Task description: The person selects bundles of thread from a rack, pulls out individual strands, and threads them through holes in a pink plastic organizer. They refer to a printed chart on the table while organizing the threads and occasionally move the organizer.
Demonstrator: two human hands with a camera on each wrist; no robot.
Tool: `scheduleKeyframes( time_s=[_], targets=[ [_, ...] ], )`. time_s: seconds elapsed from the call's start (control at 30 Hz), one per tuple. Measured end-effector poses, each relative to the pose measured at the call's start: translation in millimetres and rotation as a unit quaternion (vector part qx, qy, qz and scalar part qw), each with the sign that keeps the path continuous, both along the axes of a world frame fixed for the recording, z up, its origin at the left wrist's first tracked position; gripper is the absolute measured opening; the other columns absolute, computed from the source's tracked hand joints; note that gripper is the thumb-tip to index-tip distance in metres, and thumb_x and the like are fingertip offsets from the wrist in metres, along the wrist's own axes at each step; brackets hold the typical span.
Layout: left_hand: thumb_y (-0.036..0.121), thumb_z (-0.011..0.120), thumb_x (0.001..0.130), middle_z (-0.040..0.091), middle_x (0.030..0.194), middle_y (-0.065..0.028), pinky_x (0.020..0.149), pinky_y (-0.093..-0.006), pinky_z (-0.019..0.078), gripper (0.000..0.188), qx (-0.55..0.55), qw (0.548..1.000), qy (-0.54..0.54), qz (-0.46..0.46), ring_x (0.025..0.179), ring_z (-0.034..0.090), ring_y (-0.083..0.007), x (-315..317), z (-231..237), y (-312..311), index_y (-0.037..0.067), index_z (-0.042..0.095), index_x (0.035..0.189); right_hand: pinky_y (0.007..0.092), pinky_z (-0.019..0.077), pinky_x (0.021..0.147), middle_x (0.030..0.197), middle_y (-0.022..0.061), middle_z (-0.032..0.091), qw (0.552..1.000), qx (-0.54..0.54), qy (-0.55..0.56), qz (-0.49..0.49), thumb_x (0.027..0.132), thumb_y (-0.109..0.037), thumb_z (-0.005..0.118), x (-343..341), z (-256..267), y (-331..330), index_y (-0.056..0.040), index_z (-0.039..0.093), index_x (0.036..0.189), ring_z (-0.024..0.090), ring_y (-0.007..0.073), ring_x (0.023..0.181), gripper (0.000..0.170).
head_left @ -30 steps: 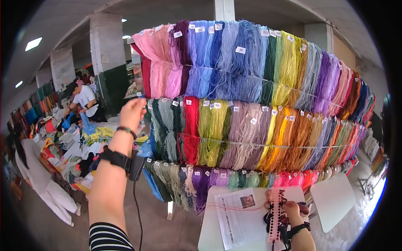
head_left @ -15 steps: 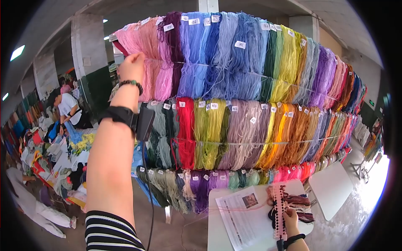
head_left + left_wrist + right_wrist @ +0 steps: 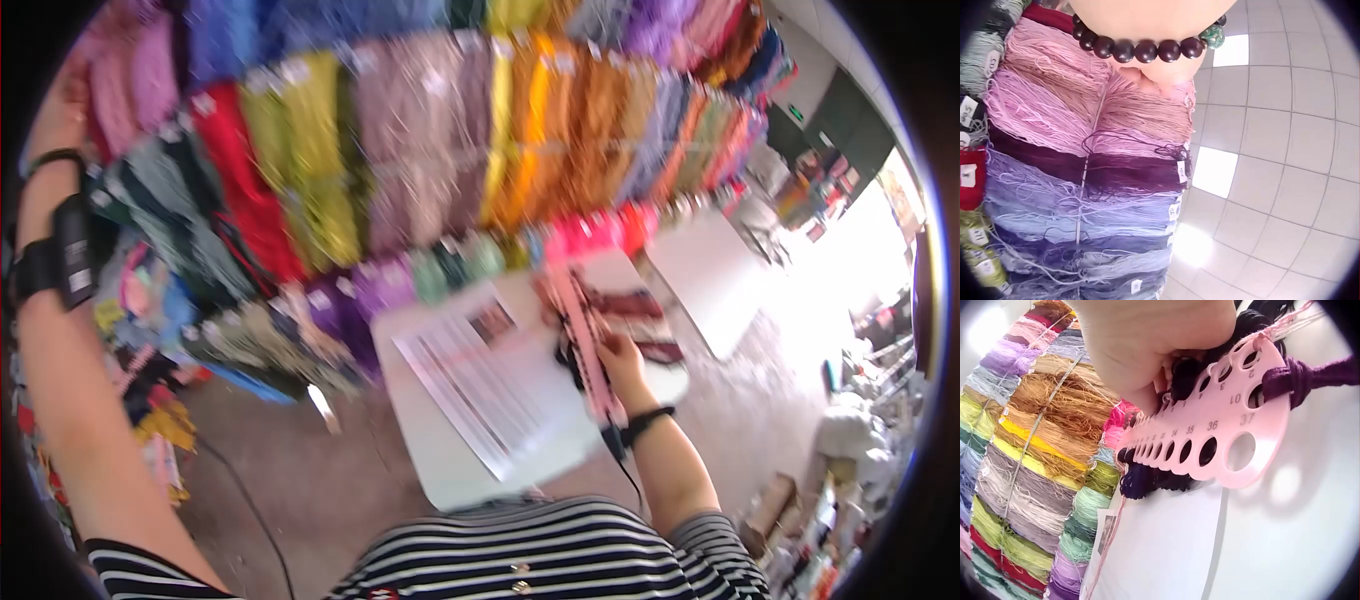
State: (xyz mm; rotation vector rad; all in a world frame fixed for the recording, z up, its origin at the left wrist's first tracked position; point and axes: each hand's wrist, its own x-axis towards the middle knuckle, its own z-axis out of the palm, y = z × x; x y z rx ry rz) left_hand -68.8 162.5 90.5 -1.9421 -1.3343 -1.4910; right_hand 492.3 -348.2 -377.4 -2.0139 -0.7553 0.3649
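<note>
From my end, the right hand (image 3: 622, 365) has its fingers curled in on the pink card (image 3: 1225, 409), gripping it along one long edge. The left hand (image 3: 60, 120) is up by the pink yarn (image 3: 1047, 53); its fingertips look bent against the strands, but the wrist and the beaded bracelet (image 3: 1146, 51) block my view, so I can't tell whether they pinch any.

The card is over the right side of the table (image 3: 440, 480), tilted. It is long, with numbered holes down both long edges; number 37 is bare. Dark purple thread (image 3: 1329, 374) is looped through the hole marked 10, and a pink strand (image 3: 1109, 540) trails from the far end. The right hand covers part of the edge it grips.

Beside the card, a printed sheet (image 3: 470, 390) with a small photo lies on the table. Tagged skeins hang in rows behind, plum yarn (image 3: 1129, 173) next to the pink. A second table (image 3: 710, 290) stands to the right, and a black cable (image 3: 260, 510) hangs below the left arm.
</note>
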Motion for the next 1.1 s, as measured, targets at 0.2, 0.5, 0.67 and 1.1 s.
scheduleKeyframes(
  time_s=[0.2,0.5,0.67,1.1],
  targets=[
    [0.035,0.05,0.088,0.066,0.1,-0.0168,0.081,-0.0467,0.0488,0.033,-0.121,0.986,-0.053,-0.098,0.095,0.063,-0.0358,-24.8,-162.4,-99.5,0.01,0.067,0.101,0.0267,0.0498,0.071,0.09,0.0059,0.067,0.999,0.02,-0.007,0.027,0.081,-0.022,0.073,7.1,-2.9,9.0,-0.0008,0.061,0.113,0.059,0.0119,0.074,0.04],
    [0.019,0.056,0.087,0.067,0.082,-0.0081,0.067,-0.0341,0.0509,0.016,-0.735,0.483,0.435,-0.191,0.074,0.064,-0.0205,-104.2,-506.7,-388.4,0.007,0.066,0.091,0.0277,0.0494,0.069,0.088,0.0065,0.068,0.985,-0.056,-0.06,0.153,0.078,-0.024,0.074,31.1,23.4,2.8,-0.0024,0.062,0.109,0.06,0.0154,0.072,0.039],
    [0.015,0.062,0.089,0.061,0.076,0.002,0.06,-0.0221,0.0443,0.013,-0.705,0.664,-0.16,-0.189,0.066,0.055,-0.0067,97.1,-319.2,-449.9,0.002,0.064,0.091,0.0337,0.0507,0.074,0.097,0.0114,0.068,0.921,-0.003,-0.123,0.369,0.084,-0.015,0.066,31.3,120.0,10.2,-0.0023,0.063,0.112,0.065,0.0209,0.085,0.03],
    [0.014,0.063,0.091,0.065,0.086,0.0025,0.065,-0.0183,0.0405,0.017,-0.626,0.651,-0.15,-0.403,0.074,0.052,-0.0026,300.7,-227.6,-456.8,-0.001,0.069,0.097,0.0242,0.0487,0.074,0.087,0.0023,0.065,0.669,-0.009,0.334,0.664,0.093,-0.013,0.061,-39.7,205.7,39.9,0.0018,0.064,0.107,0.061,0.0096,0.079,0.021]
  ],
)
